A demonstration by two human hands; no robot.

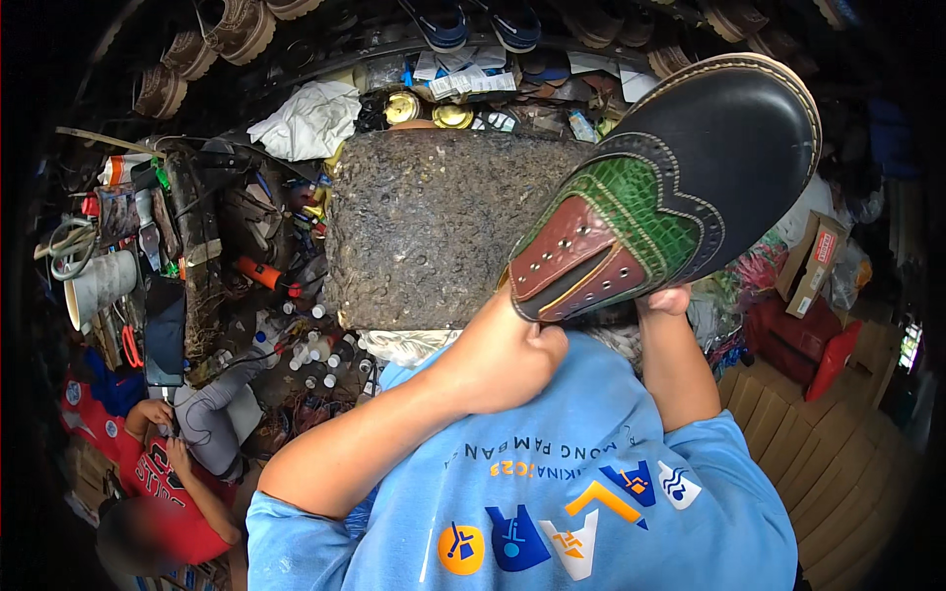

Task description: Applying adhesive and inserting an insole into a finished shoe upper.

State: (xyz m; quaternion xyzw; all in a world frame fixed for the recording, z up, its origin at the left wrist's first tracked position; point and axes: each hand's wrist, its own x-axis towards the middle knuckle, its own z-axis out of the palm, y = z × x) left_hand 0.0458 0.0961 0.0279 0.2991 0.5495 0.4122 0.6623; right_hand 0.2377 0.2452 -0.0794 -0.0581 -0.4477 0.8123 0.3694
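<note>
Shoe's [734,158] up by the right side of that dark block [434,227], left hand [512,360] curled round its opening edge, right hand [670,301] too hidden to tell its grip, so I'd brace underneath and squeeze gently tbh

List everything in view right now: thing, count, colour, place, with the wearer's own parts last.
Stitched leather-look shoe with eyelets: 1, black, green, reddish-brown, held right of centre
Rough rectangular block: 1, grey-brown, centre
Round metallic tins: 2, gold, beyond the block
Crumpled sheet: 1, white, upper left of block
Pale-soled shoes: 2, blue, top centre
Thick-soled shoes: several, brown, upper left
Cup-shaped container: 1, white, far left
Small bottles: several, mostly white-capped, lower left of block
Cardboard box: 1, brown, right
Co-worker: 1, red top, lower left
Smaller clutter: too jumbled to count
Printed T-shirt: 1, light blue, lower centre
Left hand: 1, gripping shoe's opening end
Right hand: 1, mostly hidden behind shoe
</note>
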